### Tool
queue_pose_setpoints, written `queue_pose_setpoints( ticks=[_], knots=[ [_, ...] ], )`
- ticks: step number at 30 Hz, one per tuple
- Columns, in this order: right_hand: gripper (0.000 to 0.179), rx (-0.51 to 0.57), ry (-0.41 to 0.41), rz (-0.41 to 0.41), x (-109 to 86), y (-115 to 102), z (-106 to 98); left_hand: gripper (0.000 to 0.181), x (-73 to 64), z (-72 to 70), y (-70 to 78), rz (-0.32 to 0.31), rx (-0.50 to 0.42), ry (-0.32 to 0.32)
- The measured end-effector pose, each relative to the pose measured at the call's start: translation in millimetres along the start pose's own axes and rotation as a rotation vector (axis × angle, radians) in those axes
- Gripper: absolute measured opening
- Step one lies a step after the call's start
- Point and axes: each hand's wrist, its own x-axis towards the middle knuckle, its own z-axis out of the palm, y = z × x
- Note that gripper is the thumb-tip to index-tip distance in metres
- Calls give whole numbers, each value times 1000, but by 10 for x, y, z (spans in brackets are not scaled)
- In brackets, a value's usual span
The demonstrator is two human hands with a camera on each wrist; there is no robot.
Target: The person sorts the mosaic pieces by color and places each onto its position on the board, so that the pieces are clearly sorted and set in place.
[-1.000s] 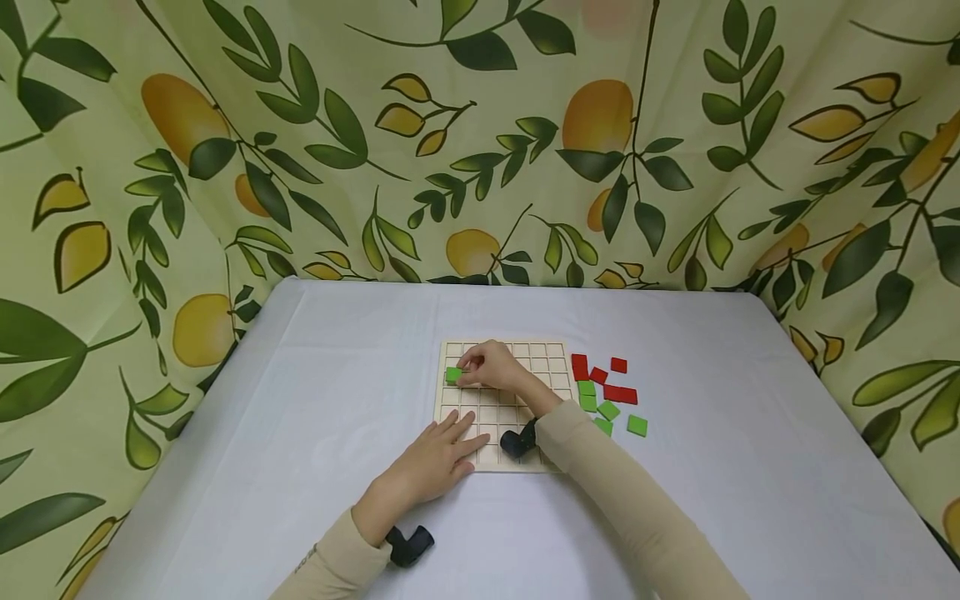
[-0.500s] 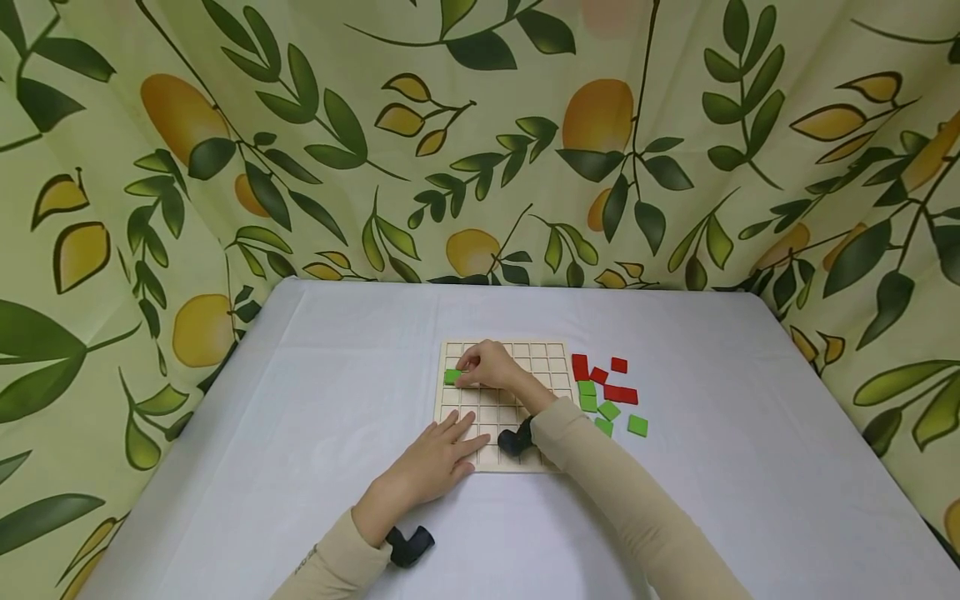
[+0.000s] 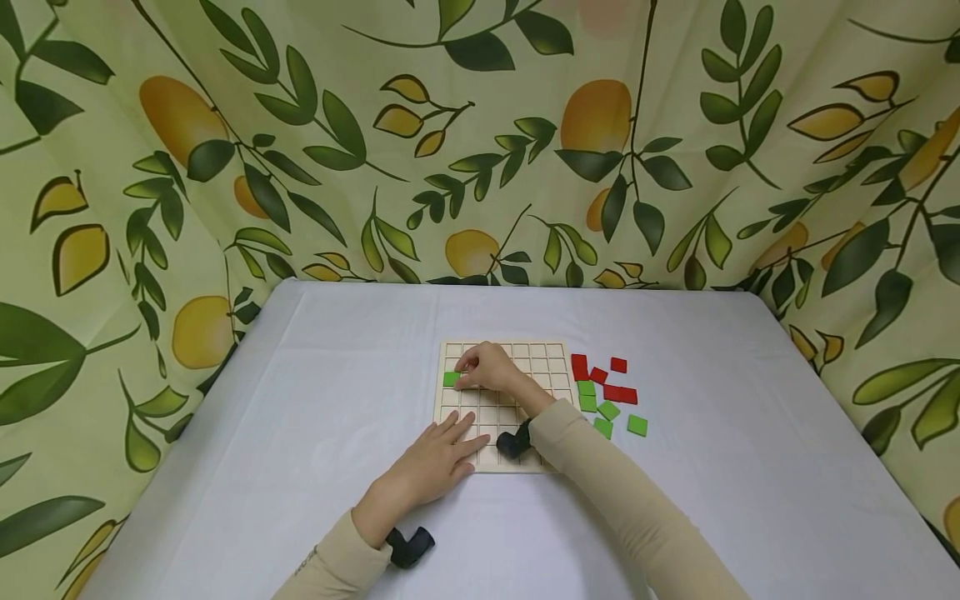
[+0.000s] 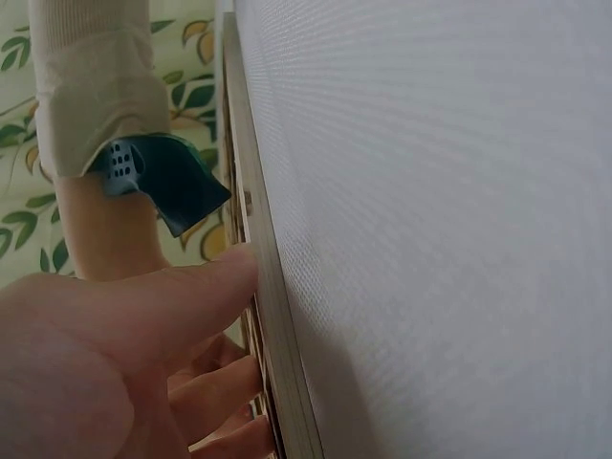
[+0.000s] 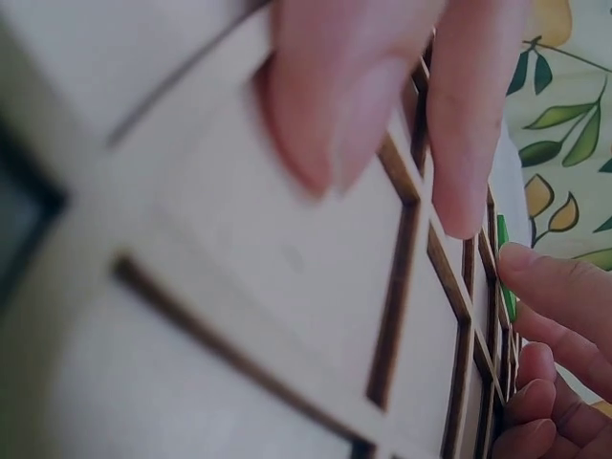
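A light wooden board (image 3: pixel 487 412) with a square grid lies on the table. My right hand (image 3: pixel 491 367) reaches over its left part, fingers bent at a green square tile (image 3: pixel 452 379) in the leftmost column. The right wrist view has a fingertip on that green tile, low among the grid ridges; the grip itself is partly hidden. Flat on the board's lower left rests my left hand (image 3: pixel 431 462), fingers spread. In the left wrist view its thumb lies against the board's edge (image 4: pixel 277 335).
Right of the board lie several loose green tiles (image 3: pixel 637 426) and red pieces (image 3: pixel 620 395), some of them lined up as longer strips. A white cloth (image 3: pixel 352 358) covers the table. Behind it hangs a leaf-patterned curtain (image 3: pixel 300 200). Black cameras (image 3: pixel 515 443) sit at both wrists.
The green tile has shifted slightly left and toward me, and now looks flatter in its cell. My right hand has moved a little with it. My left hand has stayed put.
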Motion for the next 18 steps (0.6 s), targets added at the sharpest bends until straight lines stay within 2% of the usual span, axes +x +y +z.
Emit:
queue_pose_setpoints(
  ticks=[11,18],
  knots=[
    [19,52,5,-69,-66,24,-52,43,-3,-5,7,-2,3,-7],
    [20,89,18,-64,-145,47,-111,43,-3,-21,25,-6,-2,-5]
  ],
)
